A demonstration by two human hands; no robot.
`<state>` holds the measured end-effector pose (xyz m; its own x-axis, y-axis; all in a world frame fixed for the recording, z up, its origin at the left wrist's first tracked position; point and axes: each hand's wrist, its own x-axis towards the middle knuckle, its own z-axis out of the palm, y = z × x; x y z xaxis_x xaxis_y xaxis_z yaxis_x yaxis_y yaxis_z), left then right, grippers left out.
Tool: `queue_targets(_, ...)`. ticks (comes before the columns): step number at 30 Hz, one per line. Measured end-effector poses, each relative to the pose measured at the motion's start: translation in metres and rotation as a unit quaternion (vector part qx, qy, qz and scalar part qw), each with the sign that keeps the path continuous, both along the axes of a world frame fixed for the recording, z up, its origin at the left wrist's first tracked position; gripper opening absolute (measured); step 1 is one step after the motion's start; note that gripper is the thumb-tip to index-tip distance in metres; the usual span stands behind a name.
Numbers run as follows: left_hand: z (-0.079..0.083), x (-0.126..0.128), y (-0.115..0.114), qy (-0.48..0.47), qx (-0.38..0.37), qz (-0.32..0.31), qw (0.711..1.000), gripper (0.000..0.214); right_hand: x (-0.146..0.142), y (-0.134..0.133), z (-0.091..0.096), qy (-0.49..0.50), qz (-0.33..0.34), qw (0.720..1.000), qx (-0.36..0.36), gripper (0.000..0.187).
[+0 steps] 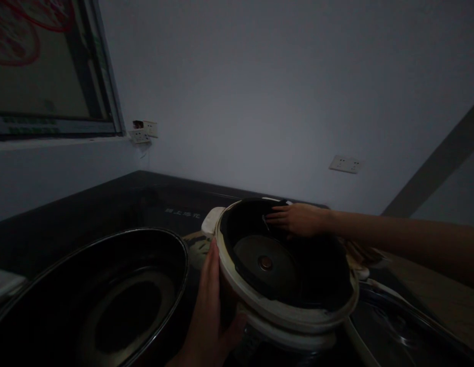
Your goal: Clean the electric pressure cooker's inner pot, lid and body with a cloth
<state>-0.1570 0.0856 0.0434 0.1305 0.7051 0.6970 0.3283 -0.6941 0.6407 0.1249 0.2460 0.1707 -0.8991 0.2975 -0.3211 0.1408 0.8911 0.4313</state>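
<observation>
An electric cooker [275, 306] with a pale rim sits in front of me, its lid off. Its dark inside shows a round heating plate [242, 248] with a small button in the middle. My left hand [208, 311] grips the cooker's near left side, thumb and fingers spread against the outer wall. Over the far right rim, my right hand [304, 220] reaches into the cooker, fingers pressed along the inner wall. Something dark with a light edge shows at its fingertips; in this dim light I cannot make out what it is.
A wide dark pan [185, 255] stands close on the left. At the lower right lies a glass lid [397, 326], partly cut off. The dark countertop [160, 191] runs back to the wall, where a socket [344, 164] is fixed. Another socket [151, 129] is near the window.
</observation>
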Motion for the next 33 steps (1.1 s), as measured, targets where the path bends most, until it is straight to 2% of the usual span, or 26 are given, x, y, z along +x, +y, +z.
queue_targets(3,0.001,0.0,0.0,0.001,-0.005,-0.004,1.0,0.079,-0.004,0.004,-0.003,0.014,-0.003,1.0,0.01,0.037)
queue_targets(7,0.003,0.0,0.0,-0.001,-0.001,-0.008,1.0,0.082,-0.028,0.019,-0.005,0.082,0.042,0.995,0.037,0.05)
queue_targets(12,0.004,0.0,0.0,0.003,0.004,-0.004,1.0,0.08,-0.063,0.032,-0.007,0.055,0.151,0.987,-0.005,0.051)
queue_targets(16,0.0,-0.001,0.001,0.003,0.009,0.004,1.0,0.08,-0.072,0.029,-0.009,0.071,0.165,0.984,-0.021,0.052)
queue_targets(22,0.0,-0.001,-0.001,0.012,0.006,0.003,1.0,0.079,-0.064,0.025,-0.025,0.094,0.154,0.983,0.025,0.052)
queue_targets(28,0.005,-0.001,-0.002,0.004,0.002,-0.004,1.0,0.08,-0.031,0.026,-0.05,0.046,0.07,0.993,0.087,0.045)
queue_targets(33,0.004,-0.001,-0.002,-0.003,-0.023,-0.009,1.0,0.081,-0.002,0.014,-0.05,0.026,0.051,0.995,0.084,0.026)
